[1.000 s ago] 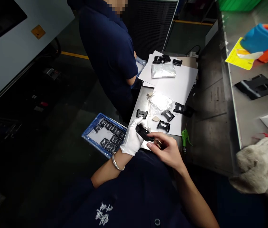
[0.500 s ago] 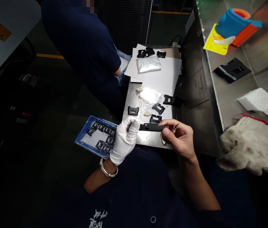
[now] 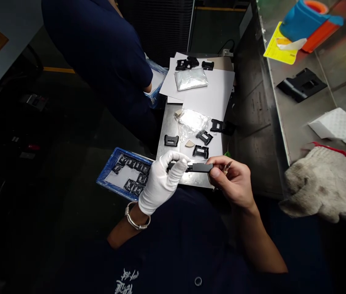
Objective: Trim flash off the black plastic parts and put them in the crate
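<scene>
My left hand (image 3: 162, 179), in a white glove, pinches one end of a black plastic part (image 3: 201, 167) held edge-on in front of me. The bare fingers of my right hand (image 3: 232, 179) grip its other end. A thin pointed tool (image 3: 227, 166), its kind unclear, also sits in my right hand, mostly hidden by the fingers. Just beyond the held part, similar black frame-like parts (image 3: 201, 151) lie on the small metal table (image 3: 167, 118). A beige wedge-shaped piece (image 3: 189, 143) rests among them.
A blue tray (image 3: 107, 182) with several wrapped black parts is at left. White sheets (image 3: 212, 87) and a clear bag (image 3: 191, 79) lie on the table. A co-worker (image 3: 99, 49) stands beyond. On the right metal bench are a blue-orange holder (image 3: 303, 24) and a dirty glove (image 3: 322, 185).
The black part has turned between my hands, so a smoother edge now faces me. My gloved fingers have shifted slightly right along it. The view has moved a little.
</scene>
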Tool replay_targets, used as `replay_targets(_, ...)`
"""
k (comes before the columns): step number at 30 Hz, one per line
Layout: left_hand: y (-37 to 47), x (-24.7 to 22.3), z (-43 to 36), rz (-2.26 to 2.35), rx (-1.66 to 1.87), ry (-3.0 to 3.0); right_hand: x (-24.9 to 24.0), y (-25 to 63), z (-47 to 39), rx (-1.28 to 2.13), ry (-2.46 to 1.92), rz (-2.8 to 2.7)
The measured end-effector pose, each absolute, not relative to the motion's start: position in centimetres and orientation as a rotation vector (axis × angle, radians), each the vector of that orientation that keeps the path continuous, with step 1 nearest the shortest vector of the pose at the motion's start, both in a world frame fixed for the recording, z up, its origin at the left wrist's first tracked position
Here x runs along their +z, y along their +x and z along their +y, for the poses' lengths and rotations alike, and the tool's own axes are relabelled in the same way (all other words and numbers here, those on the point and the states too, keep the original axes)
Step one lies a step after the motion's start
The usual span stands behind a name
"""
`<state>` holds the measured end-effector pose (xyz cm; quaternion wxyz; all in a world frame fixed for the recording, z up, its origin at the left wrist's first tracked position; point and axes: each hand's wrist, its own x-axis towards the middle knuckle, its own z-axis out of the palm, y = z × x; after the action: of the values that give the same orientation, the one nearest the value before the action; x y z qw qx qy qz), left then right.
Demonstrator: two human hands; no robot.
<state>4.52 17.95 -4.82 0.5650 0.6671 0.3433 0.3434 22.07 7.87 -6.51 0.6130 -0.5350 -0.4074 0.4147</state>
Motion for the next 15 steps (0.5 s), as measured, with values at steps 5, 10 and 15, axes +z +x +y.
replay_targets(5,4.42,-4.46,18.04,0.857,0.765,1.636,-6.58,21.75,7.96,0.964,-1.242,-0.935)
replay_targets(10,4.59,-4.26,17.96,0.881,0.676,1.639,-6.76,21.8,8.03,0.944,-1.267,-0.955)
replay_targets(15,4.48,-4.86,17.97,0.837,0.633,1.796,-7.12,22.19,8.03,0.957,-1.254,-0.941)
